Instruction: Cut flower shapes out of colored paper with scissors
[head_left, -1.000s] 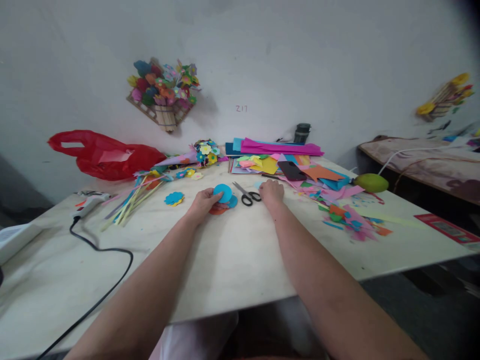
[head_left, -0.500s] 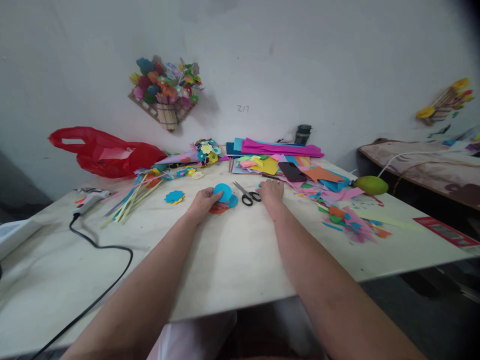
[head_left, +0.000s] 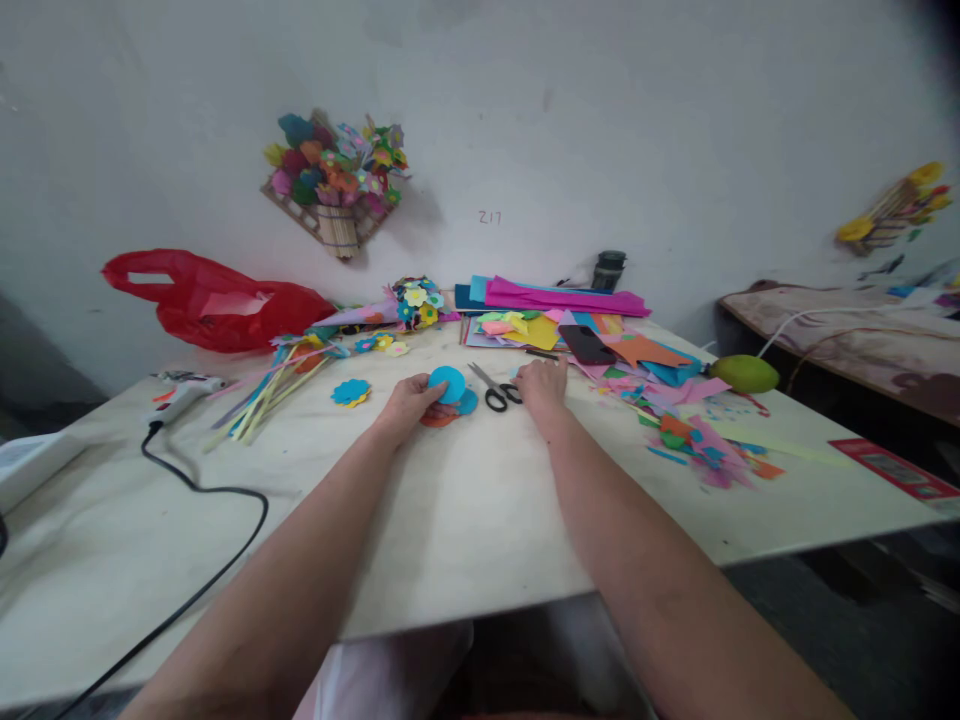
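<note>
My left hand (head_left: 411, 402) pinches a blue paper circle (head_left: 447, 384) between thumb and fingers, just above the table. Under and beside that circle lie another blue circle (head_left: 467, 402) and an orange one (head_left: 438, 421). My right hand (head_left: 543, 382) rests on the tabletop with its fingers curled down; a pale blue bit shows by the thumb, and what the fingers hold is hidden. Between my hands lie black-handled scissors (head_left: 496, 393), slightly spread, their handles close to my right hand. A blue scalloped paper flower (head_left: 351, 391) with yellow beneath it lies left of my left hand.
Paper strips (head_left: 259, 405), a glue gun (head_left: 184, 398) with a black cord, and a red plastic bag (head_left: 217, 312) are at left. Toward the right are a phone (head_left: 586, 345), paper scraps (head_left: 705, 445) and a green oval object (head_left: 744, 374). Folded sheets (head_left: 562, 297) line the wall.
The view has shifted very slightly. Both hands keep their places, and the blue circle stays in my left hand.
</note>
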